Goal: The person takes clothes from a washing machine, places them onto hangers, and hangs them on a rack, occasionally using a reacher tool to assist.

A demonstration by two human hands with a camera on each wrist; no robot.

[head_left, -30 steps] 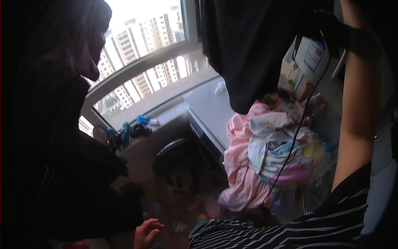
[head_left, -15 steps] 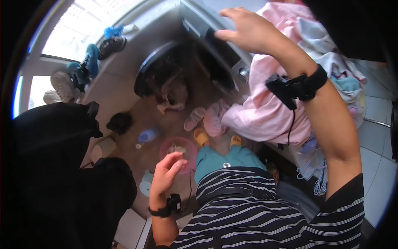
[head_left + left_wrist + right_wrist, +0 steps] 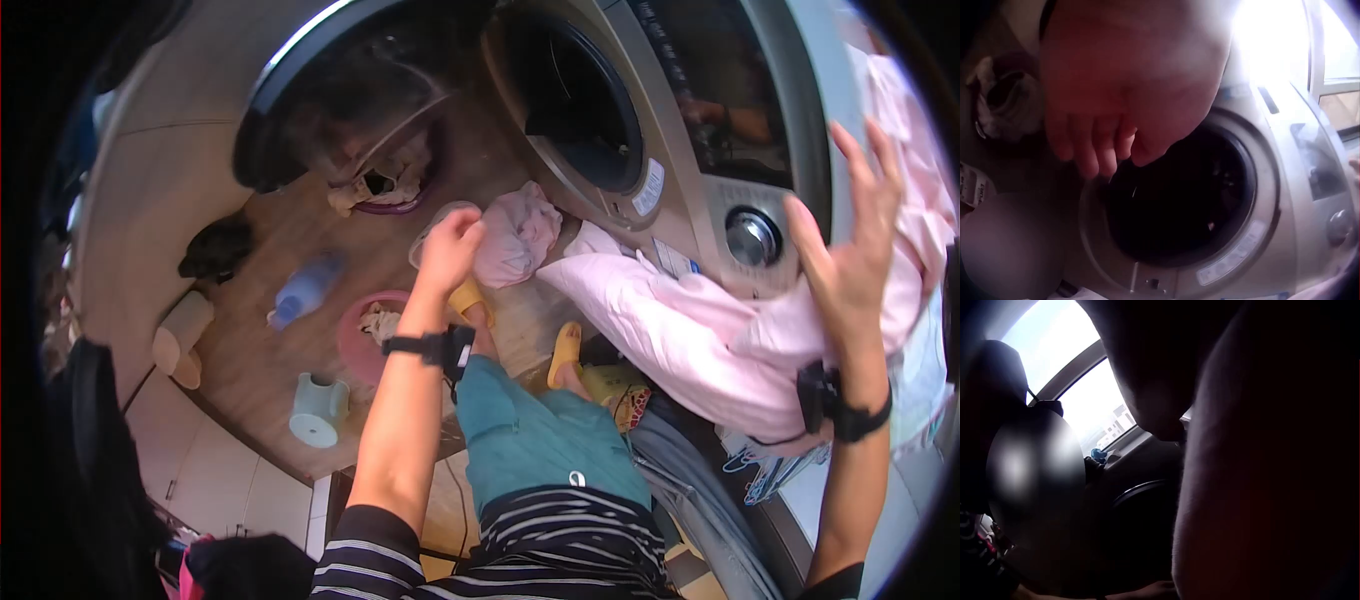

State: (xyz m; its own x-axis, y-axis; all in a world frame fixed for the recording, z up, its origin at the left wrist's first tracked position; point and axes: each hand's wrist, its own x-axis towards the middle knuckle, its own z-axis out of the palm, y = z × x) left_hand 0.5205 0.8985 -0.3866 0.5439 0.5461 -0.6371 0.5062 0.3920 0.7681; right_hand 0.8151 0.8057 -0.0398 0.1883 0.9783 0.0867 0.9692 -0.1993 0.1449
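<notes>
My left hand (image 3: 450, 250) is above the floor, fingers loosely bent and holding nothing. In the left wrist view that hand (image 3: 1132, 94) hangs in front of the dark round opening of a washing machine (image 3: 1285, 219). At the right of the head view, my right hand (image 3: 855, 255) is raised with fingers spread and nothing held, beside the machine's control panel and knob (image 3: 752, 238). Pink cloth (image 3: 680, 320) spills over the machine's edge, below and behind that hand. A large dark shape fills much of the right wrist view, too dark to make out.
The round machine door (image 3: 350, 100) stands swung out. On the floor are a basin with clothes (image 3: 390, 185), a pink bundle (image 3: 518, 235), a blue bottle (image 3: 305, 290), a pink basin (image 3: 360, 345) and a stool (image 3: 320, 410). Blue hangers (image 3: 770, 475) lie at lower right.
The head view has turned from the window down to the machine and floor. My left hand has come up and forward. My right hand now appears farther right; the black garment no longer hangs in front.
</notes>
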